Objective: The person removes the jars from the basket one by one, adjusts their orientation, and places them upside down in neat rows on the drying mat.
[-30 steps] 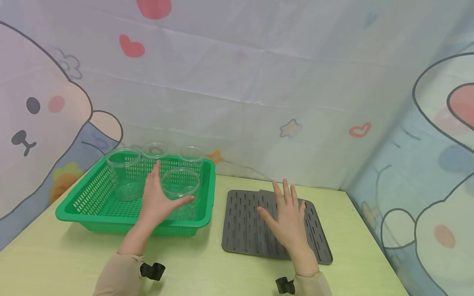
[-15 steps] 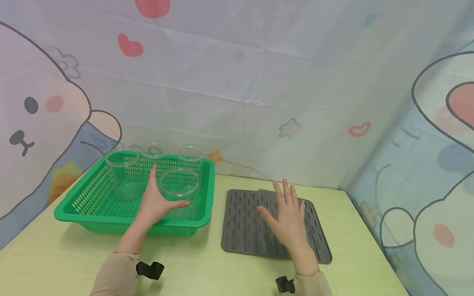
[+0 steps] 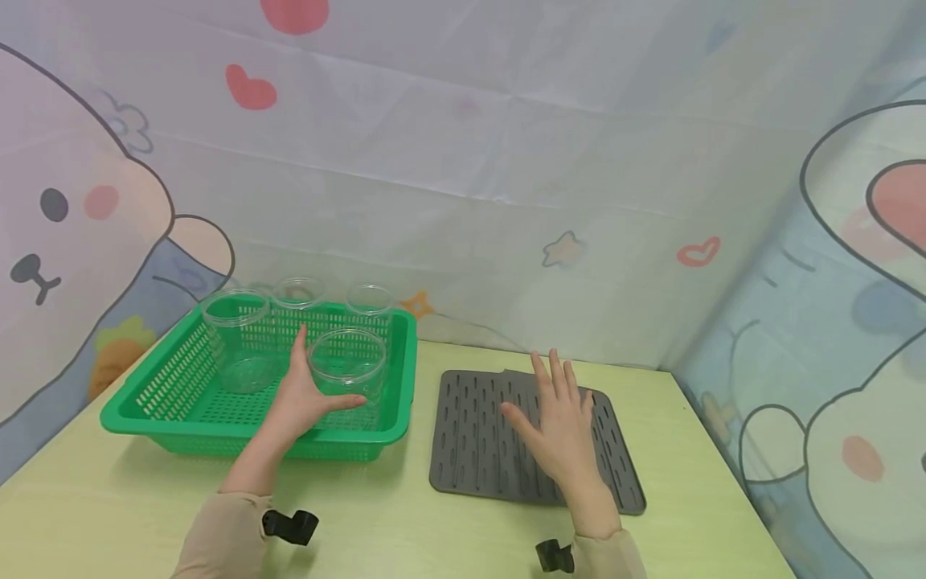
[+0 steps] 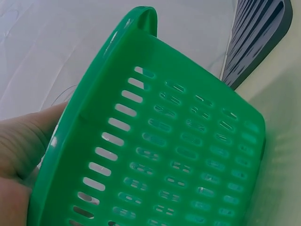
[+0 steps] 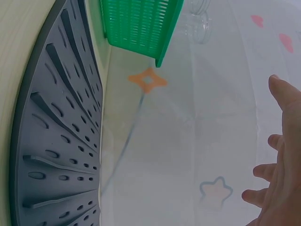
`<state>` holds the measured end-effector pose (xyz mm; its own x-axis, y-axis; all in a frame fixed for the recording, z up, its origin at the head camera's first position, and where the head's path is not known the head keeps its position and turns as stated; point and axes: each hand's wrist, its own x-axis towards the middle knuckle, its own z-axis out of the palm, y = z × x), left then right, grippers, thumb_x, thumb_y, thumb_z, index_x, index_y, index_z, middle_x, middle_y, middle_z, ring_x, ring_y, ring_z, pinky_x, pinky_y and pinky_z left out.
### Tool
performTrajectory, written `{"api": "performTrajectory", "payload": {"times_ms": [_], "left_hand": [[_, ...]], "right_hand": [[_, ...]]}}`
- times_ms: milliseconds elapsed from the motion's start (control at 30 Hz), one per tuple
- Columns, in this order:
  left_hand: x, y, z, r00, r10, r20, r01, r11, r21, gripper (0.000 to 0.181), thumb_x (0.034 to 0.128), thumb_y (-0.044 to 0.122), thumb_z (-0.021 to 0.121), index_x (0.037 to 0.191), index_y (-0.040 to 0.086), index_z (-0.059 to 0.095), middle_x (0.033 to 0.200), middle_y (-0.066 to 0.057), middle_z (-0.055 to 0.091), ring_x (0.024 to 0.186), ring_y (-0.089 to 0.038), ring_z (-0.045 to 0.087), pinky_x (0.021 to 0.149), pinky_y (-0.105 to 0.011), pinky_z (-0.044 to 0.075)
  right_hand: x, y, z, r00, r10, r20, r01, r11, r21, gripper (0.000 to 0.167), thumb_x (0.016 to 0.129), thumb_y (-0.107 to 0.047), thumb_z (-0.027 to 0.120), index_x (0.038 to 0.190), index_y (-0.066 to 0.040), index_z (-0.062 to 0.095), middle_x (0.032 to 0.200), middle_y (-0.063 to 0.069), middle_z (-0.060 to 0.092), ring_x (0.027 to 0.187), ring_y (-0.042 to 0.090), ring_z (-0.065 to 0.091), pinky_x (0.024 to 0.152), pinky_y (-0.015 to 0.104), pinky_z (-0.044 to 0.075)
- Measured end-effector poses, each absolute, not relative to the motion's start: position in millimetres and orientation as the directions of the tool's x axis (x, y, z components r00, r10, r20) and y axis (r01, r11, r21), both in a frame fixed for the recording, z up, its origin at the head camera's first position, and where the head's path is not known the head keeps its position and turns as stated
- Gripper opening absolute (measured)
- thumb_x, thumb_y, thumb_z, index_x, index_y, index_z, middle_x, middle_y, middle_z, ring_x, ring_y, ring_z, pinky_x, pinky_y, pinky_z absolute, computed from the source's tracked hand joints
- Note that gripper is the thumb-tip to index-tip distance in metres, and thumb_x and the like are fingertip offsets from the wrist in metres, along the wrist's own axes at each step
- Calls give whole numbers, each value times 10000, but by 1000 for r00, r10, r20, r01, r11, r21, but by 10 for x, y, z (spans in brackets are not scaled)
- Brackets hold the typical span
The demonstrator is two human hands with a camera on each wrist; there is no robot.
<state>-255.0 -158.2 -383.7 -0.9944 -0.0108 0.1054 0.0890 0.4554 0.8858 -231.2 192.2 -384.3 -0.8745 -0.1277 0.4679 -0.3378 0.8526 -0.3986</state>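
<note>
From the head view, we see a green basket on the left part of the pale counter, with four clear containers standing upright in it. Our left hand reaches over the basket's near rim to the front container, thumb and fingers spread wide at its near left side. That grip is apart; we cannot tell whether the skin touches the container. The left container stands beyond our fingers, and two back containers are near the far rim. Our right hand shows in front of a dark grey slotted mat, its grip apart too, with fingers fanned. Behind everything we have a printed backdrop.

In the left wrist view, the basket's slotted wall fills most of what we see. Our left hand lies at the left edge, partly hidden behind the rim, and a corner of the mat shows at upper right.

In the right wrist view, we see our right hand at the right edge, well apart from the mat, its fingers separated. A basket corner shows at the top.
</note>
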Motion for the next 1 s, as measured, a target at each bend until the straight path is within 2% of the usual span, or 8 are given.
{"api": "performTrajectory", "payload": {"times_ms": [233,467,800,1000], "left_hand": [[-2562,-1576,-3832,-997,-14,80,63,489,870,1380,749,337,858,1518,150,-272,1616,-256,90,1440,-507,168,1107,-644,295],[-2565,-1569,-3842,-997,-52,65,29,517,856,1346,735,349,866,1545,69,-172,1607,-218,192,1423,-490,233,1096,-624,325],[-2535,-1596,-3823,-996,-81,47,6,444,896,1283,721,356,873,1568,57,-43,1614,-154,216,1443,-424,246,1083,-576,374],[-2510,-1594,-3787,-993,-103,49,6,385,923,1220,738,327,865,1571,58,15,1606,-164,222,1447,-411,237,1096,-572,358]], "right_hand": [[-2321,1911,-3836,-879,-126,459,-335,849,-408,866,902,-602,555,1580,-206,189,1650,117,103,1511,392,78,1077,790,66],[-2325,1923,-3852,-871,-125,476,-342,849,-402,861,904,-617,542,1568,-166,231,1642,141,130,1499,419,104,1064,801,88],[-2303,1928,-3828,-880,-123,459,-334,847,-413,858,904,-583,564,1575,-187,206,1644,133,127,1504,405,98,1076,790,80],[-2291,1926,-3809,-879,-117,462,-337,837,-431,867,897,-567,585,1575,-178,210,1645,123,131,1509,390,93,1083,783,76]]}}
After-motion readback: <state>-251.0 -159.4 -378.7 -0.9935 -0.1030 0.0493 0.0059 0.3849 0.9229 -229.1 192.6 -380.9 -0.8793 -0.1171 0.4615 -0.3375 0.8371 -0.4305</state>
